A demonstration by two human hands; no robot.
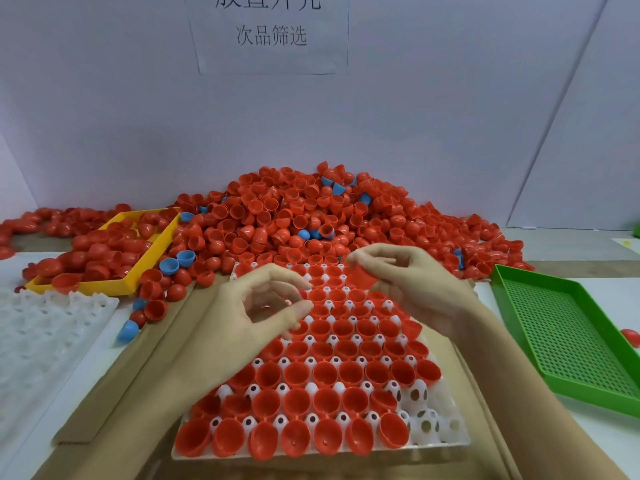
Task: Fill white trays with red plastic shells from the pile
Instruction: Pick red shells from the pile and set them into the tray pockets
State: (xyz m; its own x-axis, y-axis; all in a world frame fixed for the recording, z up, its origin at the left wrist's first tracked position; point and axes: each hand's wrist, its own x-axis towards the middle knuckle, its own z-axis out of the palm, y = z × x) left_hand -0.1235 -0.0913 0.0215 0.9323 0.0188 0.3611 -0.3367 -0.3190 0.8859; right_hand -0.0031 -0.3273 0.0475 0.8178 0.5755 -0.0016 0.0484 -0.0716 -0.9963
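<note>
A white tray (446, 441) lies in front of me, most of its cups holding red shells open side up. Behind it rises a big pile of red shells (294, 216) with a few blue ones mixed in. My right hand (412, 285) hovers over the tray's far right part and pinches a red shell (360, 277) between thumb and fingers. My left hand (256, 306) hovers over the tray's left side with its fingers curled; a small bit of red shows at its fingertips, and I cannot tell whether it holds a shell.
A yellow tray (152, 261) with red shells sits at the back left. An empty white tray (52, 327) lies at the left. A green perforated tray (568, 327) lies at the right, a loose red shell (631, 336) beside it. Brown cardboard (114, 386) lies under the filled tray.
</note>
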